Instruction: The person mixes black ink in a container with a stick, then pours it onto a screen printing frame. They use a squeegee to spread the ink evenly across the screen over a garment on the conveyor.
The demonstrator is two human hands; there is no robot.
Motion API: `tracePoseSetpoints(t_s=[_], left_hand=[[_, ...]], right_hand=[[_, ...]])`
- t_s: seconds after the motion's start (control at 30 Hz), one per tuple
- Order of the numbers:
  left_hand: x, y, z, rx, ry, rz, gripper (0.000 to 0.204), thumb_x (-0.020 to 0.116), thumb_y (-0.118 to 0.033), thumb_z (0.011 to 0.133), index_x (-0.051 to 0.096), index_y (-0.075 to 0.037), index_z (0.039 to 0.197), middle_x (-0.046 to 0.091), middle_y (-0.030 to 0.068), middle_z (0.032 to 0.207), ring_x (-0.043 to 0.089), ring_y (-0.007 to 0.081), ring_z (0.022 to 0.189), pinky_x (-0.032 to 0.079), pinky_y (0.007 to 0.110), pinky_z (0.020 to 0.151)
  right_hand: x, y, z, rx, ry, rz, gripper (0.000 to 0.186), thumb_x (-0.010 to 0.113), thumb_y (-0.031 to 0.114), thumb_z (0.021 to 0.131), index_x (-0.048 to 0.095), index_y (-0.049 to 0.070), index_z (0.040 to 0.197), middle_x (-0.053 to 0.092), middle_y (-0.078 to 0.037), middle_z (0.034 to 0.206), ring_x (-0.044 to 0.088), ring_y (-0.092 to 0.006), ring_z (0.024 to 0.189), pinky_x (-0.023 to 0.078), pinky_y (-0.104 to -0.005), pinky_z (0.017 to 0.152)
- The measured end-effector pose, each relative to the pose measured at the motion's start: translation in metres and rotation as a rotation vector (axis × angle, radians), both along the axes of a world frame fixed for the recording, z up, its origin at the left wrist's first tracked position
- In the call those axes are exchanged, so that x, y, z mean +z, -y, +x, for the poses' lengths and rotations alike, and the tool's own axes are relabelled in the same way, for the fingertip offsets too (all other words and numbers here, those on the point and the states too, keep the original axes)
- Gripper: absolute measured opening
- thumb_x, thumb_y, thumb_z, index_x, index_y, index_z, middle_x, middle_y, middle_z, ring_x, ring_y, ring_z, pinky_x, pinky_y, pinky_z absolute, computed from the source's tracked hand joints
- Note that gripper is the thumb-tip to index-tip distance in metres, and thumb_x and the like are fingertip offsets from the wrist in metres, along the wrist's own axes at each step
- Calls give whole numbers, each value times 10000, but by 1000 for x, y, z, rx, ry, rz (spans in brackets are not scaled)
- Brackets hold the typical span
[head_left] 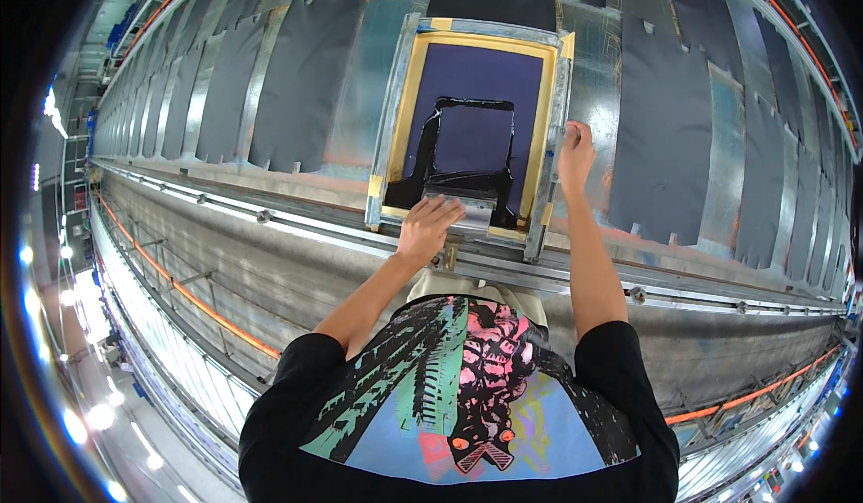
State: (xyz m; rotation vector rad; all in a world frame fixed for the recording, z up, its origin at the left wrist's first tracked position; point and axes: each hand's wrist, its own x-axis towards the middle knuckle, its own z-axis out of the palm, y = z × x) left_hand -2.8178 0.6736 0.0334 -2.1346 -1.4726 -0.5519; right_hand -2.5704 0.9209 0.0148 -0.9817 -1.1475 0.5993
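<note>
A screen printing frame (402, 89) lies in front of me on the long table, its metal rails edged with yellow tape. Black ink (414, 163) is spread over the lower part of its dark purple mesh (481, 67), around a squarish area. My left hand (431, 230) is closed on a squeegee (474, 212) with a pale metal holder, at the near end of the mesh. The squeegee's blade edge is hard to make out. At the frame's right rail, my right hand (577, 154) has curled fingers closed against the outer edge.
Dark fabric panels (667, 134) lie in rows along the table on both sides of the frame. A metal rail (297, 226) with clamps runs along the near edge. Orange pipes (193, 292) follow the neighbouring table across the aisle behind me.
</note>
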Motion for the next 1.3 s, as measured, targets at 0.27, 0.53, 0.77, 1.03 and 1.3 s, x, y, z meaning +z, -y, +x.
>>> tracePoseSetpoints(t_s=[0.27,0.53,0.77,1.03,1.3], left_hand=[[135,-147,0,-8,112,-37,379,582,30,852,780,-131,1131,770,93,1148,708,320,1074,577,447,934],[81,-126,13,-31,12,204,324,637,41,822,778,-137,1053,783,15,1128,718,256,1062,544,461,927],[73,-103,15,-57,68,147,336,643,39,803,787,-150,1040,783,30,1098,715,262,1050,558,423,905],[135,-168,31,177,-30,39,367,635,22,824,804,-184,1076,766,30,1022,696,305,980,550,472,880],[8,-83,64,-81,44,73,343,647,25,784,754,-142,1064,772,4,1105,704,266,1053,538,443,898]], right_hand=[[15,0,-1,49,-3,-84,172,555,192,1077,665,78,1142,695,-173,815,634,-317,646,482,-449,647],[17,-7,13,43,-79,-14,155,565,170,1071,676,77,1123,635,-148,747,595,-283,621,476,-420,648],[7,5,23,9,-26,-11,159,566,164,1064,681,80,1135,659,-160,759,616,-306,636,481,-437,662],[34,-7,19,28,-31,-49,178,563,182,1065,688,70,1123,631,-148,685,612,-291,621,469,-441,642],[-31,-32,75,-36,-10,21,171,595,180,1049,724,82,1105,669,-132,765,605,-239,659,482,-406,677]])
